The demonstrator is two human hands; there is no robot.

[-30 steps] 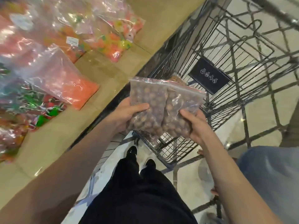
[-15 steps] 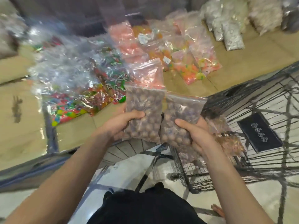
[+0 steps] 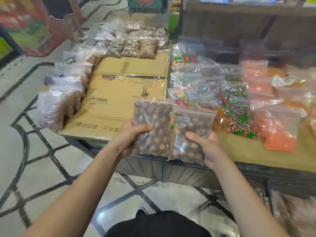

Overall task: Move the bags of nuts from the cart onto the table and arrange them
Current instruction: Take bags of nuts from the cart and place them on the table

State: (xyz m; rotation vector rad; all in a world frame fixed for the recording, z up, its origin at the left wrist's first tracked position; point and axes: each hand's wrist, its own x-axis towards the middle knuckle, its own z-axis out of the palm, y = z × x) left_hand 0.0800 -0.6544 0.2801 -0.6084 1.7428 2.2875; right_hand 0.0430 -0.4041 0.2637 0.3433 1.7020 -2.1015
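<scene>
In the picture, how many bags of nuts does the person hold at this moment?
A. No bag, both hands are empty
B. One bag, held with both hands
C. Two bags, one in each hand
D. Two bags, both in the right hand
C: the left hand grips one bag of round brown nuts and the right hand grips a second bag, side by side in front of the table.

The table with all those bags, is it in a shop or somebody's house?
Most likely a shop or market stall. Sealed bags of bright sweets and rows of nut bags lie on tables covered with flattened cardboard, and display shelving stands behind.
</scene>
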